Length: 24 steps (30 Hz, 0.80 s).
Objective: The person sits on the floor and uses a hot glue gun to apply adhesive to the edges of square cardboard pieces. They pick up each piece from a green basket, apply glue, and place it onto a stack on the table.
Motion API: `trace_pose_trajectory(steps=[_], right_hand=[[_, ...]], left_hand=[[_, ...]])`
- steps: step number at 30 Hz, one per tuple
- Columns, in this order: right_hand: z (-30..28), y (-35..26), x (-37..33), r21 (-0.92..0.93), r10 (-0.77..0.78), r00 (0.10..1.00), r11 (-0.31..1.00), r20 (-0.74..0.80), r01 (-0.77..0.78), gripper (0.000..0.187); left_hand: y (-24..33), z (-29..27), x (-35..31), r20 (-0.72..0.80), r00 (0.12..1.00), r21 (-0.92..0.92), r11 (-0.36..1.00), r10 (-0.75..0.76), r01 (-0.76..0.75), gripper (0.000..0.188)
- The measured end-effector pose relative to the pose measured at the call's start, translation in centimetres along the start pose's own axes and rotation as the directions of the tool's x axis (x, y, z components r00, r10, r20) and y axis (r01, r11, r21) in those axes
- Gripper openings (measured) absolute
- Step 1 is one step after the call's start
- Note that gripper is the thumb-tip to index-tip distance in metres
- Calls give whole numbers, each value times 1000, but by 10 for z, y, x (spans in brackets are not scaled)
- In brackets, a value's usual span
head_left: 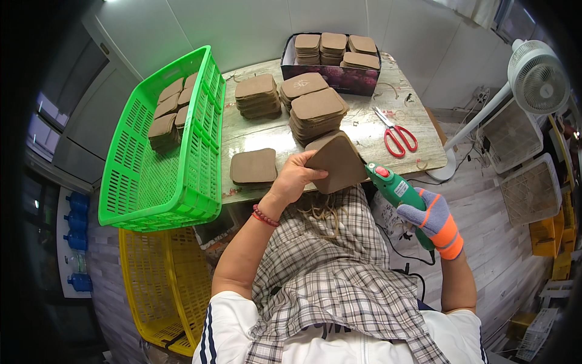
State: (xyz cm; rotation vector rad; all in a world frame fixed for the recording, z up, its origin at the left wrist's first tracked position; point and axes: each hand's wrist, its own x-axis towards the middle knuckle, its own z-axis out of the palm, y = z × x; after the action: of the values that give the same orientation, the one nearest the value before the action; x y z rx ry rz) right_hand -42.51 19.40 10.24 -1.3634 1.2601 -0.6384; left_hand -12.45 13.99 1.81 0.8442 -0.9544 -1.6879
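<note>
My bare left hand (295,176) pinches a brown square pad with rounded corners (341,162) and holds it tilted above the table's near edge. In my right hand (431,221), which wears a grey and orange glove, is a green corded power tool (395,187) with a red button. The tool's tip meets the pad's right edge; whether it touches I cannot tell. Just beyond the held pad rises a stack of similar pads (317,112), with another stack (257,94) to its left. A low brown pad pile (253,166) lies left of my left hand.
Red-handled scissors (400,141) lie on the table (418,121) at right. A dark box (357,82) of pads stands at the back. On the left is a green crate (209,176) with pad stacks, above a yellow crate (173,285). A white fan (538,77) stands at right.
</note>
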Motion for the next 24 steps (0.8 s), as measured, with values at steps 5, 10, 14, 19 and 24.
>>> trace_pose_trajectory(steps=[5, 10, 14, 19, 24], right_hand=[[9, 2, 6, -43, -23, 1000, 999, -5, 23, 33], [9, 11, 16, -59, -44, 999, 997, 15, 45, 31], [11, 8, 14, -26, -31, 999, 999, 35, 32, 30], [12, 2, 11, 13, 22, 994, 1000, 111, -23, 29], [16, 6, 11, 36, 36, 984, 998, 175, -43, 30]], left_hand=[[-11, 3, -10, -8, 988, -29, 988, -154, 153, 38], [-8, 1, -14, -10, 992, 122, 984, -128, 128, 35], [13, -2, -19, -89, 992, 319, 946, 89, -57, 24], [22, -20, -19, -167, 965, 221, 962, 200, -161, 24], [26, -25, -19, -151, 975, 166, 976, 164, -138, 20]])
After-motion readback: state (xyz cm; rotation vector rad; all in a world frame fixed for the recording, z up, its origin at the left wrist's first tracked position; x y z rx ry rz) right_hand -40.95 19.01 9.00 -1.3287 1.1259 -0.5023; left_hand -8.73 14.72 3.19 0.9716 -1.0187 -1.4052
